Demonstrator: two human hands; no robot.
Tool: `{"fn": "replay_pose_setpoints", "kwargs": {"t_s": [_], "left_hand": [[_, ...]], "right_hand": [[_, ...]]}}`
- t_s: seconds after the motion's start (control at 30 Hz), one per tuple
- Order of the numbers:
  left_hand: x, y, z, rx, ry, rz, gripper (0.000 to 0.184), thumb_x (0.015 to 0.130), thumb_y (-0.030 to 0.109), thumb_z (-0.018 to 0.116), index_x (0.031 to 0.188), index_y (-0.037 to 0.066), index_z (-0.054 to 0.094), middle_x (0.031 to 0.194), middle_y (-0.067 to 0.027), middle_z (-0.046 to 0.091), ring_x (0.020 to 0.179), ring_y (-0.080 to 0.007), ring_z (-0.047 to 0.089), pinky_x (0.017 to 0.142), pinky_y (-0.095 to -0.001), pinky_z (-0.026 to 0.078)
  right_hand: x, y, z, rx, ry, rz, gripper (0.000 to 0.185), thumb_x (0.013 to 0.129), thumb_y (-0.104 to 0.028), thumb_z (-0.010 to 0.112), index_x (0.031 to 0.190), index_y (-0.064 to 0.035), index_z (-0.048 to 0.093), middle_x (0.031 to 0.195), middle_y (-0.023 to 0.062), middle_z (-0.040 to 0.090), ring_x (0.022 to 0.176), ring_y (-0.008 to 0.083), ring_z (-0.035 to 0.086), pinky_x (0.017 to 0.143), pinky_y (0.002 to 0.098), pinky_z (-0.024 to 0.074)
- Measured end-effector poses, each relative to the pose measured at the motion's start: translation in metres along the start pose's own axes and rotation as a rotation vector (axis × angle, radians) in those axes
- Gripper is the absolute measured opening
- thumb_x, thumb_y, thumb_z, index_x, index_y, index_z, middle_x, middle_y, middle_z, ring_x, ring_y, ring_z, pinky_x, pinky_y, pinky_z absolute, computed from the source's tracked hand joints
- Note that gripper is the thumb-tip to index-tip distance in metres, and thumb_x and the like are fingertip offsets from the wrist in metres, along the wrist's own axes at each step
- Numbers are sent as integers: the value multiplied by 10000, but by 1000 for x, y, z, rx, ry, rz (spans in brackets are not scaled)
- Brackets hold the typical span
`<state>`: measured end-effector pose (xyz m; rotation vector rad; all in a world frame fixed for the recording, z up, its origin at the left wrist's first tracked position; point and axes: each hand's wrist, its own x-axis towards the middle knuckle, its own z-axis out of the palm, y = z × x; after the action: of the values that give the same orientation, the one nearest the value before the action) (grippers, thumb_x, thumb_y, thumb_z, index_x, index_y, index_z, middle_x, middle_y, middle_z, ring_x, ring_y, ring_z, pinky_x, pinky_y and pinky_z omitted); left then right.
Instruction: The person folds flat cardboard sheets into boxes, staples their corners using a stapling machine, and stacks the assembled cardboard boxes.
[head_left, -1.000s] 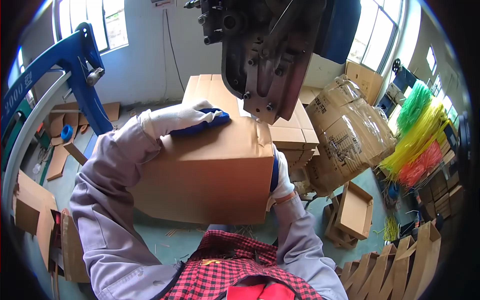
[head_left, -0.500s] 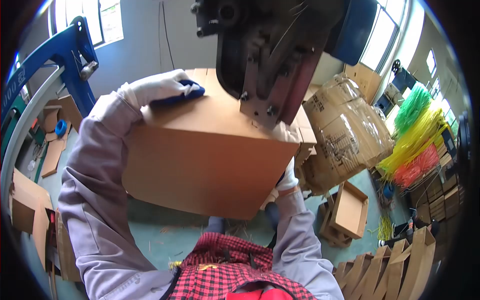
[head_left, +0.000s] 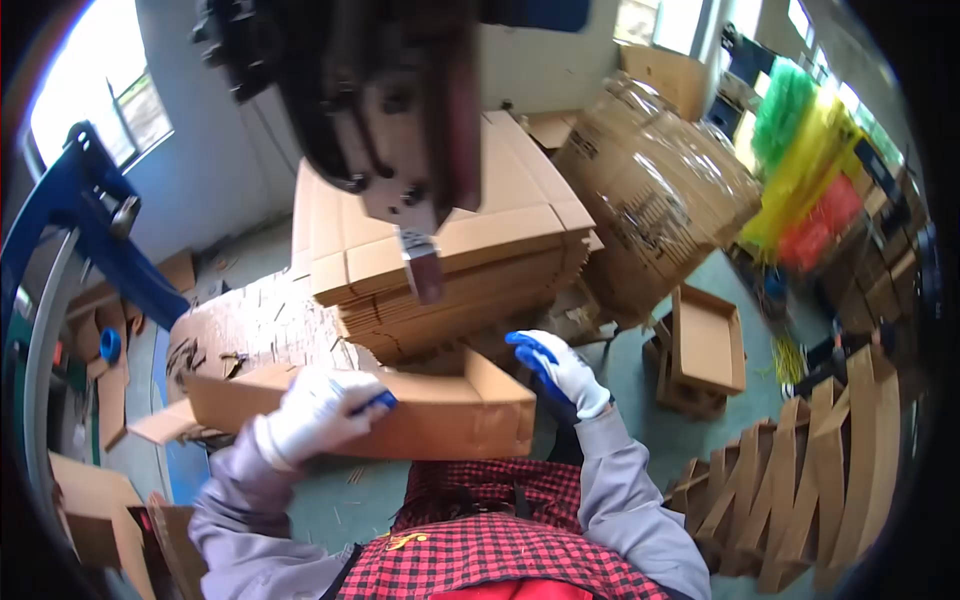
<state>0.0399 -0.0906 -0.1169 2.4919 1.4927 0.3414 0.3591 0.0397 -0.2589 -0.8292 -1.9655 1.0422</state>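
Note:
A shallow cardboard box (head_left: 455, 428) with raised walls is in front of my body, its open side up. My left hand (head_left: 325, 412), in a white glove with blue on the palm side, is closed over the box's near wall. Just off the box's right end is my right hand (head_left: 565, 372), gloved the same way, its fingers stretched out and holding nothing. Above the box hangs the dark head of a machine (head_left: 385, 130), with a narrow metal tip (head_left: 422, 268) pointing down. The box's far left part lies by a worn, littered surface (head_left: 265, 320).
Behind the box stands a stack of flat cardboard sheets (head_left: 440, 240). A large plastic-wrapped carton (head_left: 660, 190) leans to its right. Shallow boxes (head_left: 708, 340) and folded cardboard pieces (head_left: 800, 480) are on the right. A blue machine frame (head_left: 85, 210) rises at left.
The cardboard piece, a large upright panel before, now appears as a low-walled box nearer my body. My right hand has come off it. The view has shifted, with the machine head further left.

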Motion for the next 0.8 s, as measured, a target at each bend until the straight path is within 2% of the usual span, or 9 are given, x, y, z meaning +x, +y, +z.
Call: {"fn": "replay_pose_setpoints", "kwargs": {"t_s": [0.03,0.17,0.27,0.5,0.6,0.63,0.7,0.73,0.8], "left_hand": [[2,-1,39,94,96,51,120,837,211,618,887,103,629,733,-75,667,566,-312,610,536,-340,483],[17,27,119,88,156,-45,268,830,212,635,1061,82,600,699,-97,650,537,-293,610,529,-352,483],[22,29,138,48,251,-184,444,839,194,648,1234,15,555,700,-95,651,518,-236,602,519,-329,482],[-7,18,122,-193,838,-156,588,749,-33,622,1321,-43,481,833,-92,675,634,-210,620,635,-284,509],[-40,3,114,-166,1251,-259,620,779,-53,539,1382,-49,394,1091,-166,630,808,-225,628,686,-290,532],[-53,-6,111,-36,1291,-353,604,867,12,533,1441,-13,344,1278,-193,554,999,-258,597,896,-336,484],[-87,-55,121,78,1521,-610,568,905,111,553,1428,-3,364,1366,-166,503,1059,-282,583,997,-363,424],[-143,-140,138,80,1517,-605,568,905,111,553,1428,-3,364,1366,-166,503,1059,-282,583,997,-363,424],[-218,-217,169,-411,1489,-555,540,923,164,543,1412,-3,383,1353,-151,512,1073,-287,577,1030,-364,388]], "right_hand": [[-13,3,4,-91,21,-65,395,846,-246,675,1153,-5,619,1140,139,657,978,293,635,845,347,500],[-43,-38,61,-234,-190,-81,611,813,-352,702,1283,2,539,1274,159,583,1124,317,578,957,369,451],[-59,-39,103,-424,-278,254,460,754,-401,681,1127,-133,652,1004,93,712,870,325,664,765,396,496],[-68,3,96,-372,-70,355,403,768,-461,688,1002,-134,711,938,50,726,824,280,674,726,361,499],[-88,16,97,-268,-7,431,398,779,-472,683,980,-130,720,919,47,729,812,278,675,726,358,501],[-88,23,93,-210,18,459,393,787,-475,678,971,-131,723,917,48,730,810,282,673,730,357,502],[-78,34,76,-104,71,496,385,803,-482,668,954,-133,728,913,48,731,806,291,670,738,355,504],[-78,36,72,-99,74,498,385,803,-482,668,954,-133,728,913,48,731,806,291,670,738,355,504],[-80,25,66,-150,87,468,344,814,-447,675,888,-117,736,836,33,724,746,253,666,703,332,499]]}}
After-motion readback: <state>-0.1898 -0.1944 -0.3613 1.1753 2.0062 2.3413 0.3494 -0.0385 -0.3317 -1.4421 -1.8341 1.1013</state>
